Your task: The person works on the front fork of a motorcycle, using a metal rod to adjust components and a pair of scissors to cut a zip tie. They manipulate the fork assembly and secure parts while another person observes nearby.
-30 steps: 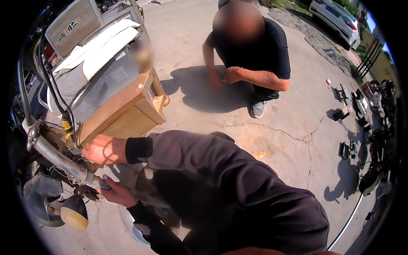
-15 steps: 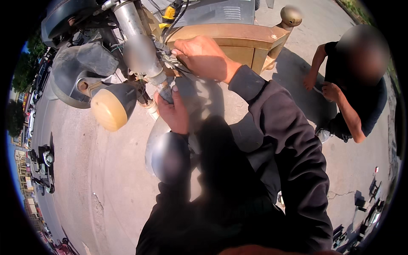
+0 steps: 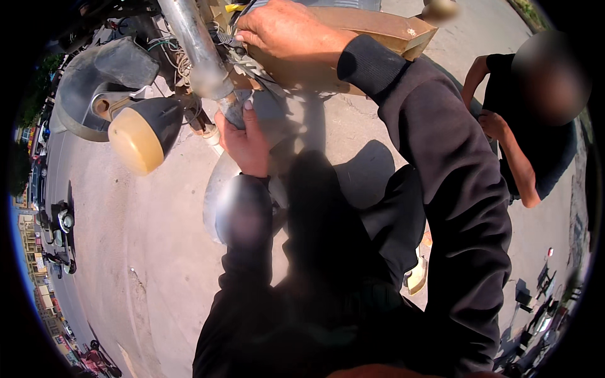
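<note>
My left hand point(image 3: 244, 146) is closed around the lower end of a scuffed metal tube point(image 3: 200, 58), its thumb along the grey end piece. Further up, beside the tube, my right hand point(image 3: 287, 36) is palm down with its fingers curled together at a bundle of wires point(image 3: 249, 66); whatever its fingertips grip is hidden. Loose pale wires point(image 3: 181, 68) hang on the tube's left side. Below them a lamp point(image 3: 137, 140) with a cream lens and black housing sticks out to the left.
A dark curved plastic fender point(image 3: 82, 101) is at the upper left. Behind my right hand runs a brown panel point(image 3: 372, 26) with a rounded knob point(image 3: 440, 9) beyond it. Another person point(image 3: 529, 120) in black is close on the right. Parked motorbikes point(image 3: 62, 233) stand far left.
The view has shifted, so the tube, lamp and fender sit higher and further left. My left hand keeps its hold on the tube end; my right hand stays by the wires.
</note>
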A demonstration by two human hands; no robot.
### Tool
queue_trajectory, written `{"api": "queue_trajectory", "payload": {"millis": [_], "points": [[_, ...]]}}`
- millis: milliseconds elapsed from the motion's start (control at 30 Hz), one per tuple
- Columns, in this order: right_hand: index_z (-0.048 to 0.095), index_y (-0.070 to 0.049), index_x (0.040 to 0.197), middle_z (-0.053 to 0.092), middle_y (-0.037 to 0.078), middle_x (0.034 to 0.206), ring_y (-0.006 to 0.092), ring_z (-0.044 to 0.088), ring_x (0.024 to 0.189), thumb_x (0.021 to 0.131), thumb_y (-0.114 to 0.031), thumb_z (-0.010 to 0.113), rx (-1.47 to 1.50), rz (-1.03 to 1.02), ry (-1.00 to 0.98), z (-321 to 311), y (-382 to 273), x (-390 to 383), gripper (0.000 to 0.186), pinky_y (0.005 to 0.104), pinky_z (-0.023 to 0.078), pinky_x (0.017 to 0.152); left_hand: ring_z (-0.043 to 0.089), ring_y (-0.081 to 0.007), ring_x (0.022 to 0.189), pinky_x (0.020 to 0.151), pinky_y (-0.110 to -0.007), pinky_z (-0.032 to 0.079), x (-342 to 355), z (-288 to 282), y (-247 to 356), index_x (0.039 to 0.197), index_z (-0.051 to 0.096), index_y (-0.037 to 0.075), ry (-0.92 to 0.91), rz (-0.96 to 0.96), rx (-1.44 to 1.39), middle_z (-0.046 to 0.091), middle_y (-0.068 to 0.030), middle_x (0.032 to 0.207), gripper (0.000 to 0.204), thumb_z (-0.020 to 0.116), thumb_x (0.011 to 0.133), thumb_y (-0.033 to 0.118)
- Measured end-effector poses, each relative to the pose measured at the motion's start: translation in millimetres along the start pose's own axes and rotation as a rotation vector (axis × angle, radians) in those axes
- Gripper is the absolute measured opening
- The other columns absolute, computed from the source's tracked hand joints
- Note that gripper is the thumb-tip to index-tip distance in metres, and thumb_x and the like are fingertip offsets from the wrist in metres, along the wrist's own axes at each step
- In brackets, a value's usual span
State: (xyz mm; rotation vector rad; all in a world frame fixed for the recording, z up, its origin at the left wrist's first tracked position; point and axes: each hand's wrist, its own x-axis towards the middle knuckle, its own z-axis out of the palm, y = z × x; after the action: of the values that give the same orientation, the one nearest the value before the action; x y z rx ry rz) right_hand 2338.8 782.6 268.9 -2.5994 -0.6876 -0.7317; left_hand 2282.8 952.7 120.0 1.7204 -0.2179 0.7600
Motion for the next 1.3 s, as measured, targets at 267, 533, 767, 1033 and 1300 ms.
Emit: {"api": "queue_trajectory", "payload": {"millis": [267, 533, 767, 1033, 1300], "points": [[0.068, -0.001, 0.090, 0.067, 0.022, 0.082, 0.0431, 0.065, 0.082, 0.096, -0.027, 0.061, 0.085, -0.116, -0.096, 10, 7, -8, 0.028, 0.0506, 0.051, 0.072, 0.043, -0.0048, 0.059, 0.053, -0.024, 0.036, -5, 3, -6, 0.099, 0.052, 0.004, -0.009, -0.047, -0.076, 0.050, 0.0023, 0.071, 0.027, 0.067, 0.099, 0.026], [0.067, 0.000, 0.088, 0.063, 0.007, 0.070, 0.0166, 0.058, 0.062, 0.097, -0.020, 0.060, 0.729, 0.268, -0.344, -2, 0, -16, 0.023, 0.0332, 0.047, 0.059, 0.043, -0.0083, 0.070, 0.063, -0.026, 0.040, -1, -2, 11, 0.095, 0.053, 0.002, -0.025, -0.024, -0.046, 0.049, 0.0012, 0.075, 0.026, 0.066, 0.098, 0.025], [0.065, -0.003, 0.099, 0.063, 0.001, 0.078, 0.0101, 0.051, 0.062, 0.100, -0.024, 0.056, 0.902, 0.307, -0.346, 6, 8, -31, 0.023, 0.0277, 0.043, 0.057, 0.049, -0.0095, 0.073, 0.068, -0.027, 0.044, 0, -3, 17, 0.102, 0.057, 0.001, 0.005, -0.037, -0.022, 0.056, -0.0024, 0.082, 0.027, 0.067, 0.098, 0.025], [0.061, 0.000, 0.087, 0.061, 0.009, 0.071, 0.0188, 0.057, 0.068, 0.100, -0.031, 0.053, 0.463, 0.137, -0.164, -3, -5, -23, 0.035, 0.0368, 0.047, 0.066, 0.048, -0.0072, 0.075, 0.069, -0.023, 0.043, 0, -6, 12, 0.107, 0.057, 0.000, -0.038, -0.144, -0.018, 0.058, 0.0006, 0.085, 0.027, 0.067, 0.098, 0.024], [0.060, 0.002, 0.086, 0.062, 0.009, 0.073, 0.0157, 0.056, 0.070, 0.102, -0.031, 0.051, 0.603, 0.175, -0.269, 1, -9, -14, 0.038, 0.0347, 0.047, 0.064, 0.051, -0.0084, 0.075, 0.069, -0.025, 0.046, 0, -5, 16, 0.110, 0.056, -0.002, -0.019, -0.135, -0.051, 0.062, -0.0029, 0.084, 0.030, 0.069, 0.097, 0.022]]}}
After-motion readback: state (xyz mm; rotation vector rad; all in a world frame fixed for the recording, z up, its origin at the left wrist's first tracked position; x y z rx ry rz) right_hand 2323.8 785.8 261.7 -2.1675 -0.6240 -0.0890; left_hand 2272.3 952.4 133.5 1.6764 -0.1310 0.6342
